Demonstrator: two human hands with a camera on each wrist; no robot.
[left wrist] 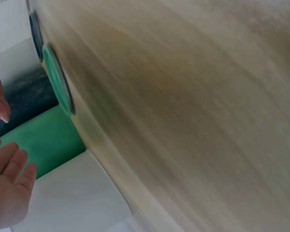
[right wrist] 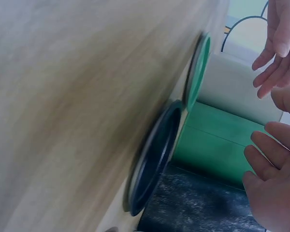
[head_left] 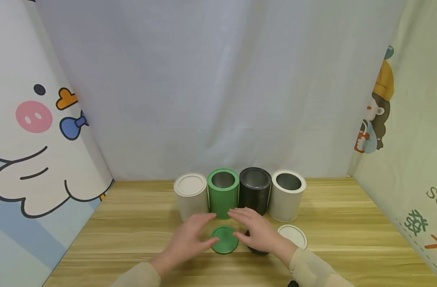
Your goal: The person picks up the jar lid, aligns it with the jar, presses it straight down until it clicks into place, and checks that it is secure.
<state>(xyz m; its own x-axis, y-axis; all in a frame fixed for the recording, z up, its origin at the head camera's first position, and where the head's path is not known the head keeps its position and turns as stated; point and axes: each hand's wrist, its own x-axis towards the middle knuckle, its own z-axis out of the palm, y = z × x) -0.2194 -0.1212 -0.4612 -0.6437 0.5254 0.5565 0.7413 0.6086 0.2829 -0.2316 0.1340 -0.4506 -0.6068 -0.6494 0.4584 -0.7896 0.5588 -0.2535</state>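
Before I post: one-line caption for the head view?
Left hand and right hand, both open, flank a green lid in front of four cans in a row.

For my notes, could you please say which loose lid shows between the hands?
The green lid; the right hand partly hides the black lid; the white lid is rightmost.

In head view the right hand (head_left: pixel 255 230) hides much of the black lid (head_left: pixel 258 252). Small black object (head_left: pixel 293 284) gets cut by the bottom edge, can't identify. Left hand (head_left: pixel 191 236) runs off-frame in left wrist view
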